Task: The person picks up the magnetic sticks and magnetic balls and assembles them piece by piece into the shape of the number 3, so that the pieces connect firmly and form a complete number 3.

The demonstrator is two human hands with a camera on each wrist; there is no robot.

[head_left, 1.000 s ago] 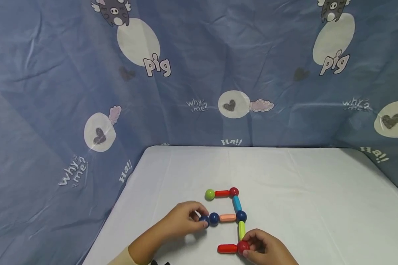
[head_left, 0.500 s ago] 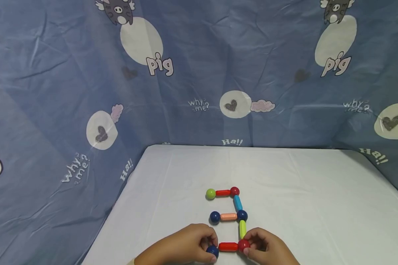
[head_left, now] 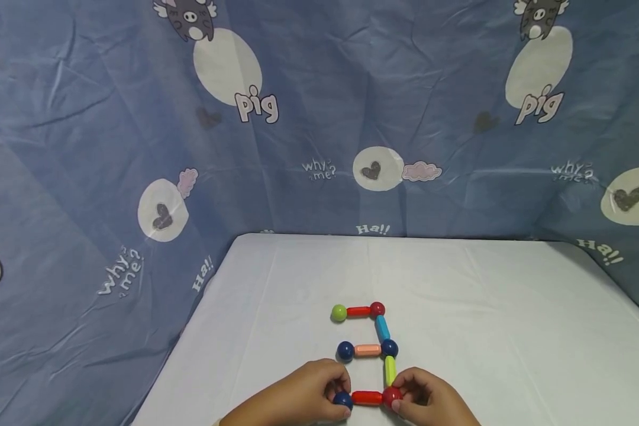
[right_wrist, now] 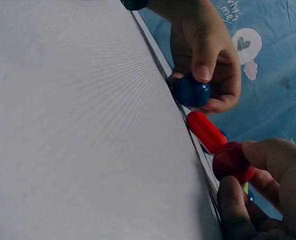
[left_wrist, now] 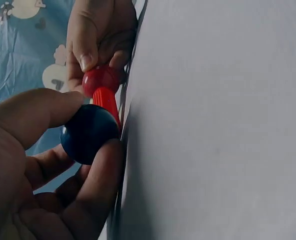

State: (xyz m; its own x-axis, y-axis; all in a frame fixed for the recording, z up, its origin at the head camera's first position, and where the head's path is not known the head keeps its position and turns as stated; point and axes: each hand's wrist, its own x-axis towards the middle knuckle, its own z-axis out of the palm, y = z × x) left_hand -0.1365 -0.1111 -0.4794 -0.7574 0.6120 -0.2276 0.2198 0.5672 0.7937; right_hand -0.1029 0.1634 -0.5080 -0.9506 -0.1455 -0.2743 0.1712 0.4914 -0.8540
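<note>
My left hand [head_left: 319, 390] pinches a dark blue ball [left_wrist: 90, 134] between thumb and fingers, at the left end of a red rod [head_left: 367, 397]. At the rod's other end, my right hand [head_left: 431, 397] pinches a red ball [right_wrist: 233, 162]. From that ball a yellow-green rod [head_left: 390, 370] runs up to a second dark blue ball [head_left: 389, 348]. A peach rod [head_left: 367, 350] joins this to another dark blue ball [head_left: 345, 351] on the left. Above, a light blue rod [head_left: 382, 328] leads to a further red ball [head_left: 377, 309].
Farthest back, a short red rod [head_left: 358, 311] links that red ball to a green ball [head_left: 339, 313]. Everything lies on a white-covered table [head_left: 511, 331]. A blue printed curtain [head_left: 298, 118] hangs behind the table and along its left side.
My left hand has brought its blue ball from beside the peach rod's left ball toward me, to the lower red rod's left end. The right hand has stayed on the red ball.
</note>
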